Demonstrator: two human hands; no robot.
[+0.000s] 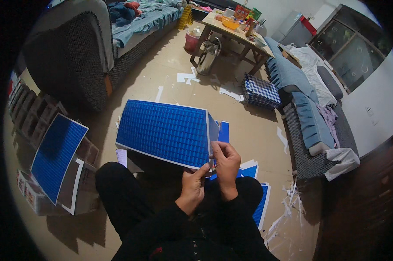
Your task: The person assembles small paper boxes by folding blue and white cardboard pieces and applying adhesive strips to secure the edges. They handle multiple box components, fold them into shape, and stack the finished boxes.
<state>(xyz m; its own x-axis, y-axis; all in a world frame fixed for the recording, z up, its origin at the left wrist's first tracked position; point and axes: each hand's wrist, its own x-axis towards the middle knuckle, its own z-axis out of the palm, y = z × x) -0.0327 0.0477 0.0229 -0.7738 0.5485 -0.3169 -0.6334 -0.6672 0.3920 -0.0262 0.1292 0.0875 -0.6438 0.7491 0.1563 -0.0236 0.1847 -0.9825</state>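
Observation:
In front of my knees is a blue panel (163, 132) with a roof-tile pattern and white edges. A pale side piece (213, 129) meets its right edge, and what lies under it is mostly hidden. Near its lower right corner my left hand (191, 189) pinches the white edge, with thumb on top and fingers underneath. Close beside it, my right hand (226, 167) has thumb and fingers pressed together at the right edge. Whether a separate small piece sits between those fingers cannot be made out.
At left, another blue tile-patterned sheet (59, 157) lies on a cardboard box (86, 191). More blue sheets (260, 206) lie by my right knee. White paper strips (287, 209) litter the floor. Farther off are a checkered box (261, 91), a metal flask (208, 56), a table (220, 25) and a sofa (307, 117).

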